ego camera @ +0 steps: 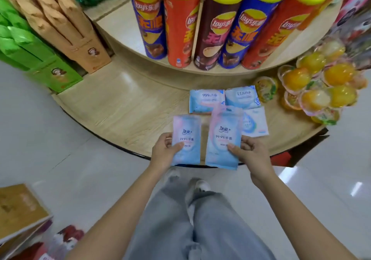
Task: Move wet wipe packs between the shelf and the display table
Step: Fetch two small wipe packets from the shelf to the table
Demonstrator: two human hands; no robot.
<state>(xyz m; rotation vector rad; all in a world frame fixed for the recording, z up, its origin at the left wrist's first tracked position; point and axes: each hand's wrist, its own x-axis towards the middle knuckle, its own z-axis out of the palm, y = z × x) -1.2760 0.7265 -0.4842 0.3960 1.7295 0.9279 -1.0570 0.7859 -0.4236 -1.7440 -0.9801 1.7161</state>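
Observation:
My left hand grips a pink-and-blue wet wipe pack by its lower left corner, just over the front edge of the round wooden display table. My right hand holds a second, matching wet wipe pack by its right side, lifted a little higher. Three more packs lie flat on the table behind them: a blue pack, a blue pack to its right, and a white pack, partly hidden by the pack in my right hand.
Tall crisp tubes stand on the table's raised upper tier. Jelly cups are piled at the right. Green boxes and brown boxes stand at the left. A carton sits on the white floor at lower left.

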